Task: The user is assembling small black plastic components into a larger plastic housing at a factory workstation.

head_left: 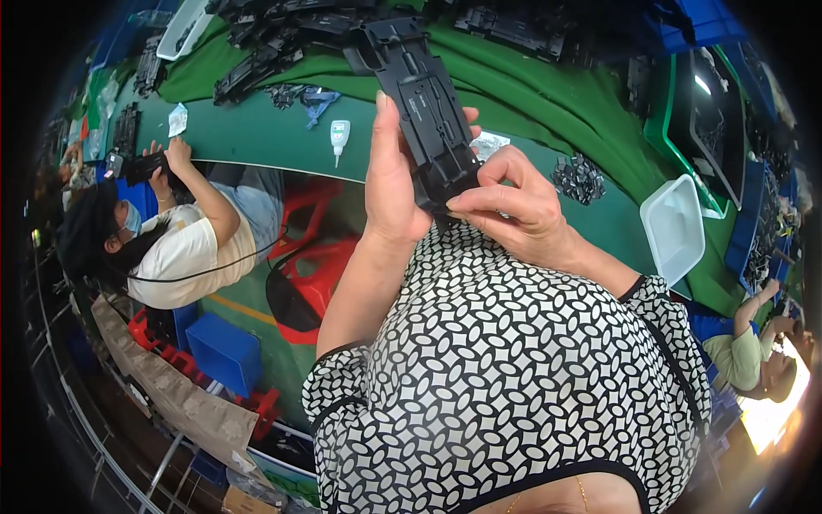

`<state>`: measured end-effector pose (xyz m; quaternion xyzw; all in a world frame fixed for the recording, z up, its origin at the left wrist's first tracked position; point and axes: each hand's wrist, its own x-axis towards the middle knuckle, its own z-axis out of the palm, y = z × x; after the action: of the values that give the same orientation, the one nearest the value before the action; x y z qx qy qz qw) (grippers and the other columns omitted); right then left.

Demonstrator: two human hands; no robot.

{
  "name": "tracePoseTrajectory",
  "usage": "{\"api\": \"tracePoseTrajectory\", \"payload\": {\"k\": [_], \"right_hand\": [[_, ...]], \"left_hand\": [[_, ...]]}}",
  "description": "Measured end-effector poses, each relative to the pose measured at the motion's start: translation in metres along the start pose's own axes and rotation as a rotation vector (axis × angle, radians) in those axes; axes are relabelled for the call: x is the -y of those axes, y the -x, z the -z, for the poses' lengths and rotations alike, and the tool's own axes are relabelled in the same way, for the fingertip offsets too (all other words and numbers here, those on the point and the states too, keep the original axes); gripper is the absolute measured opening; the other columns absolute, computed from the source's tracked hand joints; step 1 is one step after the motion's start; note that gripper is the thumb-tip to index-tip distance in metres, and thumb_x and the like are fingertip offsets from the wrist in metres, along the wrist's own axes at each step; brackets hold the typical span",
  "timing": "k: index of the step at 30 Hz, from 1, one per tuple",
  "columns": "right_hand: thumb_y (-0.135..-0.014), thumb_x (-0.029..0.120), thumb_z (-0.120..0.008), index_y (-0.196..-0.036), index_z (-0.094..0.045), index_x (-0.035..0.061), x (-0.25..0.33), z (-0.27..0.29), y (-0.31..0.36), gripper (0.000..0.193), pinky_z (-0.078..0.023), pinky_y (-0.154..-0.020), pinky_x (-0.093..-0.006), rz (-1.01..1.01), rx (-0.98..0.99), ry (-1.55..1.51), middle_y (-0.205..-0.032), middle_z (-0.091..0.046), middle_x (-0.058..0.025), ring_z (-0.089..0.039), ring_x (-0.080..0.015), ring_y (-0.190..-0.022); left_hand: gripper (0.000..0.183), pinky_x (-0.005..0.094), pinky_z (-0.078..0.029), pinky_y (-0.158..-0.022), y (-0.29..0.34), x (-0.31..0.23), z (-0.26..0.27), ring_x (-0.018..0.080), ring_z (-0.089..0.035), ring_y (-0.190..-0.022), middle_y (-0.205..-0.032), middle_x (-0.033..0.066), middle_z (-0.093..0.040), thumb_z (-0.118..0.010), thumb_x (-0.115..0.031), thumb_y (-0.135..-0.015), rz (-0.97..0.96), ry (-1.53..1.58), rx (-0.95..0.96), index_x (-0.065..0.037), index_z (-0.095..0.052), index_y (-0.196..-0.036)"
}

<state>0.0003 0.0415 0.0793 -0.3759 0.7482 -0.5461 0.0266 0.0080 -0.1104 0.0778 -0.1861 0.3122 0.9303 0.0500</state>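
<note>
A long black moulded plastic chassis (424, 107) is held up in front of me over the table's near edge. My left hand (394, 176) is closed round it, thumb along its left side and fingertips showing at its right side. At its lower end, the thumb and forefinger of my right hand (518, 206) are pinched together at the chassis edge. Whether a small part lies between those fingertips I cannot make out. Just right of the chassis, partly behind my right hand, lies a small silvery-white packet (490, 144).
A white glue bottle (339, 137) lies left on the green table (257, 137). Small black parts (579, 178) form a pile at right, near a white tray (673, 230). More black chassis (265, 64) lie along the back on green cloth (531, 86). A co-worker (188, 248) sits left.
</note>
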Motion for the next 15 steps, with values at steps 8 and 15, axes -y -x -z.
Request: {"api": "tracePoseTrajectory", "payload": {"k": [8,15], "right_hand": [[-0.063,0.001,-0.075,-0.090,-0.069,0.0081,-0.0032,0.0045,-0.0015,0.029,-0.041,-0.064,-0.0284,0.107,0.060,0.076,-0.075,-0.045,-0.0023,-0.048,-0.0177,-0.071],[-0.060,0.001,-0.075,-0.088,-0.068,0.0087,-0.0023,0.0060,-0.0024,0.030,-0.040,-0.063,-0.0298,0.148,0.072,0.128,-0.074,-0.045,-0.0023,-0.048,-0.0187,-0.069]], "left_hand": [[0.062,0.0307,-0.051,-0.074,0.0009,-0.0020,-0.0040,0.0188,-0.059,-0.088,-0.099,0.0122,-0.061,-0.031,-0.057,-0.092,-0.012,-0.033,-0.011,-0.002,-0.054,-0.108],[0.064,0.0300,-0.050,-0.075,0.0018,-0.0025,-0.0079,0.0177,-0.057,-0.088,-0.101,0.0121,-0.060,-0.032,-0.058,-0.091,-0.032,-0.072,0.001,-0.001,-0.053,-0.111]]}}
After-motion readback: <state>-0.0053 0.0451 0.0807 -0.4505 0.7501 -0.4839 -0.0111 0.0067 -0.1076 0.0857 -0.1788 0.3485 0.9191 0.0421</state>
